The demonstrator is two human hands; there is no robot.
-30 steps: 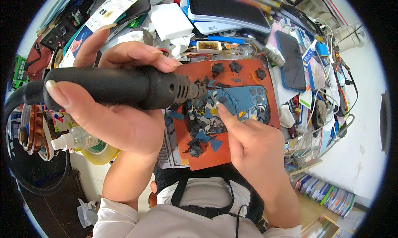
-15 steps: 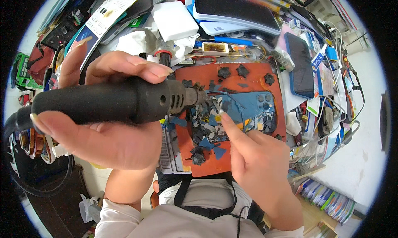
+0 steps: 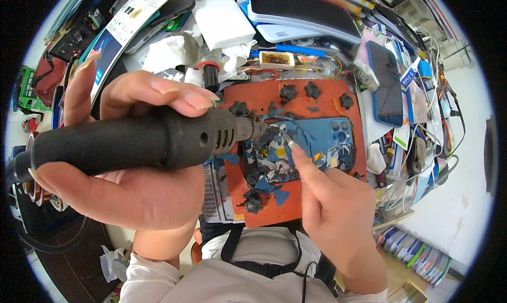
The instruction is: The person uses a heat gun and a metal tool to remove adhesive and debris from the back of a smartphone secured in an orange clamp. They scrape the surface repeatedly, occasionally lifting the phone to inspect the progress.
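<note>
My left hand [image 3: 142, 197] is wrapped round the black handle of a hot air gun [image 3: 116, 139]. The gun's metal nozzle points right, over the left part of a blue phone [image 3: 322, 134] lying back up. Much of the phone's back is broken into flakes and shards [image 3: 272, 147], while the right part near the camera lenses is still blue and mostly whole. My right hand [image 3: 340, 208] pinches a thin metal blade [image 3: 287, 138], its tip against the broken edge of the back. Most of the blade is hidden by my fingers.
The phone sits in a reddish-orange holder plate [image 3: 296, 208] with several black star knobs [image 3: 312, 90]. Loose blue shards lie on it. Behind are a white box [image 3: 223, 22], a small open box [image 3: 277, 60] and a large dark-screened device [image 3: 301, 7]. Another phone [image 3: 384, 84] lies right, among cables.
My left hand and the hot air gun have shifted slightly left and down. My right hand and the blade have moved a little right across the phone's back.
</note>
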